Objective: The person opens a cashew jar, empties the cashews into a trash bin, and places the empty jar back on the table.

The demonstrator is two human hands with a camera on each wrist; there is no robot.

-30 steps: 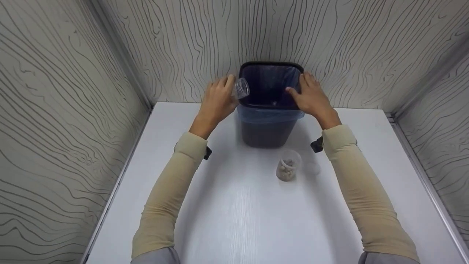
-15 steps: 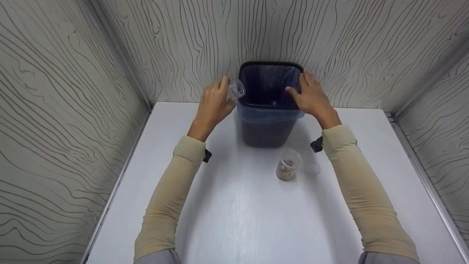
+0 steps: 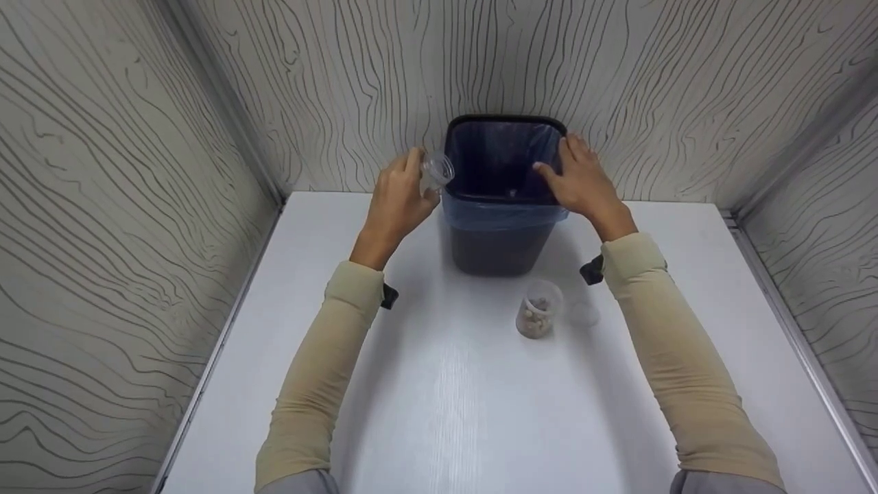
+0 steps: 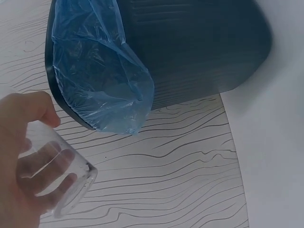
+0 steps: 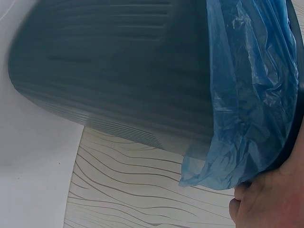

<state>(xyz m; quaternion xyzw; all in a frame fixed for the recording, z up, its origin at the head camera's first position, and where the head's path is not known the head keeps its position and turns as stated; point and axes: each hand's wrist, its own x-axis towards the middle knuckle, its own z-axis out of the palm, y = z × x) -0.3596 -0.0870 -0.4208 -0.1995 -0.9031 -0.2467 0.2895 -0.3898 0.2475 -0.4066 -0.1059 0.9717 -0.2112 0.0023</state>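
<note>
My left hand [image 3: 398, 199] grips a clear jar [image 3: 437, 170] by its side. Tilted, the jar points its open mouth right, beside the left rim of the dark trash bin [image 3: 497, 250]. Through its wall in the left wrist view, my curled fingers [image 4: 47, 171] show around the clear jar [image 4: 71, 166]. My right hand [image 3: 583, 176] holds the bin's right rim, fingers along the outside and thumb over the opening. Its fingertips [image 5: 237, 204] bend round the rim in the right wrist view. A blue bag [image 5: 251, 95] lines the bin and folds over the edge.
In front of the bin stands a clear open cup [image 3: 540, 312] with pale, pebble-like pieces in its bottom. A flat clear disc, perhaps a lid [image 3: 584, 314], lies to its right. Wood-patterned walls [image 3: 384, 82] close in the white table [image 3: 446, 412].
My left hand has drawn the clear jar slightly left and toward me, away from over the bin's rim. The right hand, bin and cup look unmoved.
</note>
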